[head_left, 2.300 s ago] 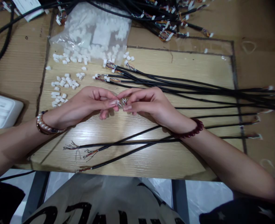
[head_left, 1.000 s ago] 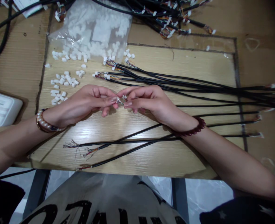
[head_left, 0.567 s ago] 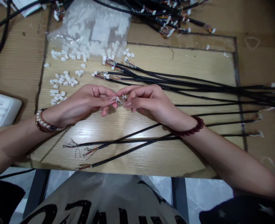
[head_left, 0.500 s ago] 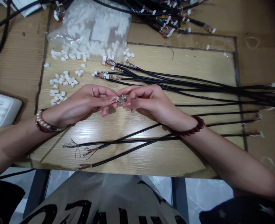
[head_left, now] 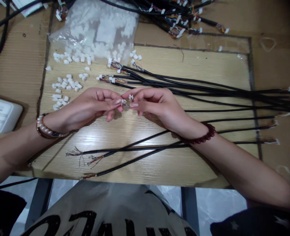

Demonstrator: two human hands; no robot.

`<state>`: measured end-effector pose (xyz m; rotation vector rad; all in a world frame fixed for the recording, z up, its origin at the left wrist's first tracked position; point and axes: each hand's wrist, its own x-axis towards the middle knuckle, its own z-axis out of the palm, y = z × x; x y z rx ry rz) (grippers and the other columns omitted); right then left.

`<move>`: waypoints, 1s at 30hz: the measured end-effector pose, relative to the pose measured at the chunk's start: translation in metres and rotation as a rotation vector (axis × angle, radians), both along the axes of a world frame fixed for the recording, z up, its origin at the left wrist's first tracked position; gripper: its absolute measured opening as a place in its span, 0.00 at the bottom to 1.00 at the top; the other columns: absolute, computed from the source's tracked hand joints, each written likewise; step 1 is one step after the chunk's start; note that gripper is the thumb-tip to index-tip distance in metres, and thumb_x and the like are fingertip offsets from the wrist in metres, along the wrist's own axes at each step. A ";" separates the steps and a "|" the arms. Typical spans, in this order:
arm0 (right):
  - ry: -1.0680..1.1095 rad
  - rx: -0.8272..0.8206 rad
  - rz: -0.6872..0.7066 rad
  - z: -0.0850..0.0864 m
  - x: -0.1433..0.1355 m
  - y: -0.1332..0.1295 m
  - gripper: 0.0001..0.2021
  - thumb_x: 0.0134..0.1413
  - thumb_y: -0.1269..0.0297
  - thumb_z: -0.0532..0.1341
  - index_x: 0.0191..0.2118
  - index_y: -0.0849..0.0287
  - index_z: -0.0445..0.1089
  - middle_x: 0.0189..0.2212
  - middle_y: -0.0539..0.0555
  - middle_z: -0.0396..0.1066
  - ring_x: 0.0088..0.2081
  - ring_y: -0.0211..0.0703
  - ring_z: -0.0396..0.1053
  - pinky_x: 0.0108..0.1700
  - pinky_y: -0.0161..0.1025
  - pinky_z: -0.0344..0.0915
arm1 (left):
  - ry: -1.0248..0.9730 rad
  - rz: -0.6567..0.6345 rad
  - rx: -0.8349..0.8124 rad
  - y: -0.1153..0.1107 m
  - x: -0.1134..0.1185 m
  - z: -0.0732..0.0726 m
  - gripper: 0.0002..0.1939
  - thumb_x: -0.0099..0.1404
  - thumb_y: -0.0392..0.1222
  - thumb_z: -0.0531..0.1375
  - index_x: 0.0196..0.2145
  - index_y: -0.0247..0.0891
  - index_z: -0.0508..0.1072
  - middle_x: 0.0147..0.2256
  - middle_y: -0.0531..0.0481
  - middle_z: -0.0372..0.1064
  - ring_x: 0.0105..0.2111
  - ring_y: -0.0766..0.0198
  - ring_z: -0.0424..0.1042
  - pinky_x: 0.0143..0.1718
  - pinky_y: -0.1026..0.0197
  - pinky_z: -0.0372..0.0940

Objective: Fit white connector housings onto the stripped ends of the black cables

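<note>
My left hand [head_left: 95,104] pinches a small white connector [head_left: 123,102] between thumb and forefinger. Touching it at the fingertips, my right hand [head_left: 157,103] is closed on thin wire ends [head_left: 131,97] with metal tips, which stick up between its thumb and fingers. A thin wire spans the small gap between the two thumbs. The cable behind these wires is mostly hidden by my right hand. Below the hands lie black cables [head_left: 135,149] with bare, fanned wire ends on the left.
Loose white connectors [head_left: 71,82] lie left of a bundle of black cables [head_left: 184,86]. Behind them is a plastic bag [head_left: 103,29] of connectors. More cables [head_left: 176,19] are heaped at the back; a white box [head_left: 2,114] sits far left.
The wire tips in my right hand have turned slightly upward and show more clearly. Both hands have shifted very little.
</note>
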<state>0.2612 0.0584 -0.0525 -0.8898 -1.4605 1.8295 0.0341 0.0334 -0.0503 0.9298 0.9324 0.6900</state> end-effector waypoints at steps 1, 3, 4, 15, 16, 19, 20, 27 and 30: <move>-0.002 0.004 0.001 0.000 0.000 0.000 0.15 0.50 0.57 0.77 0.24 0.61 0.76 0.43 0.56 0.79 0.39 0.39 0.71 0.34 0.34 0.64 | -0.004 0.007 -0.004 0.000 0.000 0.000 0.12 0.63 0.46 0.74 0.33 0.34 0.83 0.21 0.52 0.70 0.21 0.72 0.67 0.29 0.69 0.66; -0.005 0.013 0.009 0.001 0.000 0.000 0.18 0.50 0.54 0.77 0.23 0.61 0.74 0.43 0.56 0.78 0.39 0.39 0.71 0.35 0.34 0.64 | -0.014 0.023 -0.004 0.000 0.001 0.001 0.12 0.62 0.46 0.75 0.32 0.33 0.82 0.24 0.51 0.72 0.21 0.73 0.67 0.27 0.70 0.66; -0.007 0.017 0.015 0.002 0.000 -0.001 0.19 0.50 0.53 0.76 0.23 0.60 0.73 0.43 0.56 0.78 0.39 0.38 0.70 0.35 0.34 0.64 | -0.021 0.034 0.005 -0.001 0.002 0.002 0.12 0.61 0.46 0.75 0.32 0.33 0.82 0.26 0.51 0.74 0.21 0.73 0.68 0.27 0.70 0.65; -0.021 0.186 0.021 -0.014 0.001 -0.001 0.12 0.58 0.56 0.73 0.32 0.59 0.75 0.51 0.55 0.73 0.41 0.39 0.69 0.42 0.38 0.65 | 0.238 0.065 0.422 -0.009 0.005 0.000 0.11 0.68 0.50 0.69 0.40 0.41 0.79 0.28 0.51 0.74 0.22 0.68 0.71 0.20 0.68 0.67; -0.020 0.210 0.019 -0.016 0.001 0.000 0.12 0.59 0.57 0.72 0.32 0.59 0.75 0.50 0.55 0.72 0.41 0.39 0.69 0.43 0.38 0.65 | 0.257 0.070 0.438 -0.009 0.004 0.000 0.11 0.67 0.51 0.70 0.39 0.40 0.79 0.29 0.50 0.75 0.22 0.68 0.71 0.20 0.68 0.67; -0.001 0.276 -0.016 -0.018 0.001 0.000 0.10 0.60 0.60 0.71 0.33 0.58 0.74 0.50 0.55 0.72 0.45 0.40 0.70 0.47 0.39 0.66 | 0.290 0.084 0.461 -0.009 0.005 0.000 0.14 0.66 0.53 0.71 0.38 0.40 0.79 0.31 0.49 0.76 0.22 0.68 0.71 0.19 0.68 0.67; 0.002 0.300 -0.033 -0.019 0.001 0.001 0.09 0.61 0.60 0.71 0.33 0.58 0.74 0.50 0.55 0.72 0.47 0.41 0.70 0.48 0.39 0.67 | 0.295 0.088 0.465 -0.009 0.005 0.000 0.14 0.65 0.53 0.71 0.37 0.40 0.79 0.31 0.49 0.76 0.22 0.68 0.71 0.19 0.67 0.66; -0.084 0.461 -0.088 -0.019 0.001 -0.004 0.09 0.61 0.58 0.71 0.36 0.57 0.76 0.50 0.55 0.73 0.46 0.42 0.70 0.43 0.39 0.67 | 0.240 0.098 0.402 -0.012 0.011 0.005 0.15 0.65 0.53 0.71 0.36 0.39 0.77 0.30 0.52 0.74 0.22 0.71 0.71 0.21 0.68 0.66; -0.112 0.478 -0.108 -0.018 0.000 -0.005 0.11 0.58 0.55 0.73 0.34 0.57 0.76 0.48 0.55 0.74 0.41 0.40 0.69 0.35 0.38 0.64 | 0.213 0.103 0.411 -0.013 0.013 0.006 0.16 0.64 0.52 0.72 0.34 0.38 0.76 0.33 0.52 0.75 0.23 0.72 0.71 0.22 0.69 0.66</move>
